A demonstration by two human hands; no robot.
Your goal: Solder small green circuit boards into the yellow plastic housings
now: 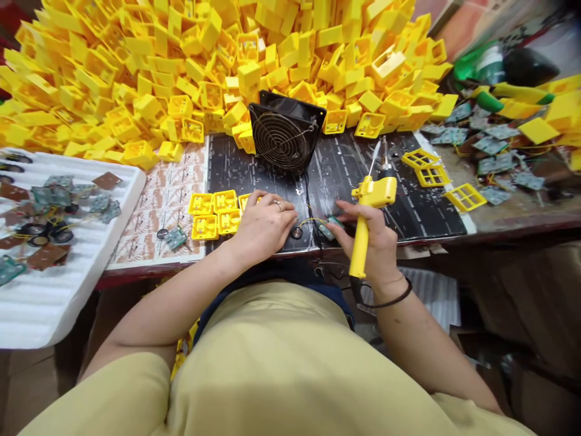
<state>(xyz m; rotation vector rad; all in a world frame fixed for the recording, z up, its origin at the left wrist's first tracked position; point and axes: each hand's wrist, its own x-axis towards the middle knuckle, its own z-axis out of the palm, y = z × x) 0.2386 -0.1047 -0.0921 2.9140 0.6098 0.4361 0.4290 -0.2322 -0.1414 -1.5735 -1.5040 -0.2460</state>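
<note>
My right hand (379,239) is wrapped round a yellow soldering gun (362,239), its tip pointing away from me. Thumb and forefinger of that hand are also at a small green circuit board (327,229). A thin yellow wire runs from this board to a round metal disc (296,232) beside my left fingertips. Palm down, my left hand (267,224) bends its fingers together over the table; what is under them is hidden. It partly covers a block of open yellow plastic cases (216,213). Left of these lies another circuit board (175,238) with a disc.
A black fan (287,133) stands ahead of my hands, before a large heap of yellow cases (149,66). A white foam tray (54,303) at left bears boards. Yellow window-like frames (431,174) and heaped circuit boards (494,151) lie at right. A dark cable (307,194) crosses the mat.
</note>
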